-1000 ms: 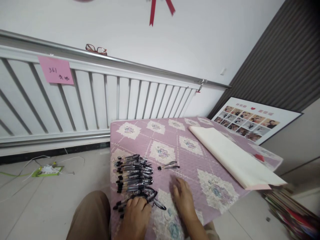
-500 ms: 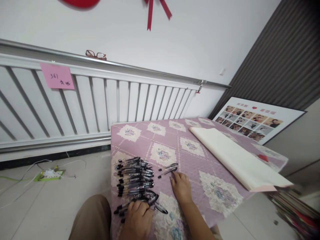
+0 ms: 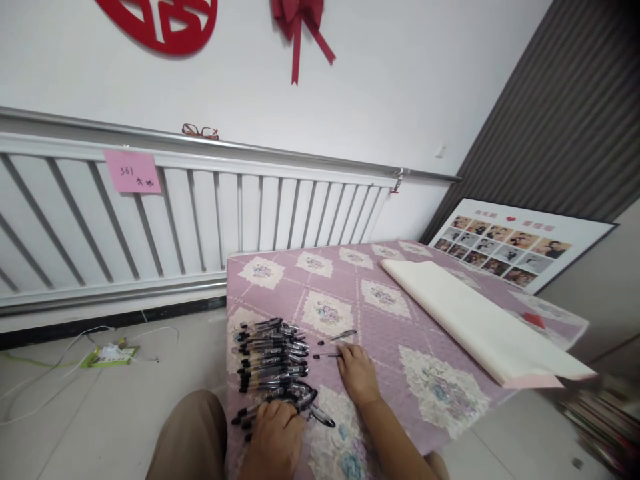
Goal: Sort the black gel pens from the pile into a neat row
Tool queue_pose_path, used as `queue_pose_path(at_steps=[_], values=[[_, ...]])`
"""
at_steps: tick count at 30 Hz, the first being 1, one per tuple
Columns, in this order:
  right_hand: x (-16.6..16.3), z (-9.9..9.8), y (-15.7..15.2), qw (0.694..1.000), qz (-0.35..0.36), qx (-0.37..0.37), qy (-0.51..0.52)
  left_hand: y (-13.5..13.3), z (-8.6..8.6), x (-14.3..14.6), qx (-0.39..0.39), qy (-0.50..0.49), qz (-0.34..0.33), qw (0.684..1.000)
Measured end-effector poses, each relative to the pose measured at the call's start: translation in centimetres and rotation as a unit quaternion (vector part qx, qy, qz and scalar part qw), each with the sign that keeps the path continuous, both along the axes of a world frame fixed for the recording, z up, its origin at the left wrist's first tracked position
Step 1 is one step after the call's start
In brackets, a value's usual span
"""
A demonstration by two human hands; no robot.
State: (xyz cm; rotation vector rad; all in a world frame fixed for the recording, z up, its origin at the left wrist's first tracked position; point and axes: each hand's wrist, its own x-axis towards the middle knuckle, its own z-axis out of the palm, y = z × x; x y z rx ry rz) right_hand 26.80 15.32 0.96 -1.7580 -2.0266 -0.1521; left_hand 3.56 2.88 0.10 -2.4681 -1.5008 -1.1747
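A heap of several black pens (image 3: 273,360) lies on the left side of a low table with a pink patterned cloth (image 3: 380,320). My left hand (image 3: 275,437) rests on the near end of the heap, fingers curled over a few pens. My right hand (image 3: 356,373) lies on the cloth to the right of the heap, its fingertips pinching the end of a single pen (image 3: 326,355). A second loose pen (image 3: 337,336) lies just beyond it, apart from the hand.
A folded cream sheet (image 3: 475,323) lies across the right of the table. A white radiator (image 3: 200,220) with a pink note (image 3: 133,172) and glasses (image 3: 200,131) stands behind. A photo board (image 3: 515,241) leans at right. Cables and a green card (image 3: 107,355) lie on the floor.
My right hand has slid forward across the cloth to the two loose pens and closed its fingertips on the nearer one. The left hand has stayed on the heap. The view has tilted upward.
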Motion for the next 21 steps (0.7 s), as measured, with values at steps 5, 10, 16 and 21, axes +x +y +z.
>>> queue_pose_path(at_steps=[5,10,16,21], values=[[0.2,-0.2,-1.7,0.999,-0.003,0.016,0.036,-0.3,0.8,-0.2,-0.021,-0.022,-0.012,0.999],[0.1,-0.6,-4.3,0.995,0.000,0.034,0.089,-0.8,1.5,-0.3,-0.030,-0.023,-0.012,0.999],[-0.7,-0.4,-8.7,0.980,-0.017,0.062,0.190,-1.3,2.3,-0.6,0.010,-0.017,-0.025,1.000],[-3.0,-0.4,-13.2,0.968,0.074,0.037,0.236,-2.4,1.3,-0.6,0.113,-0.032,-0.040,0.992]])
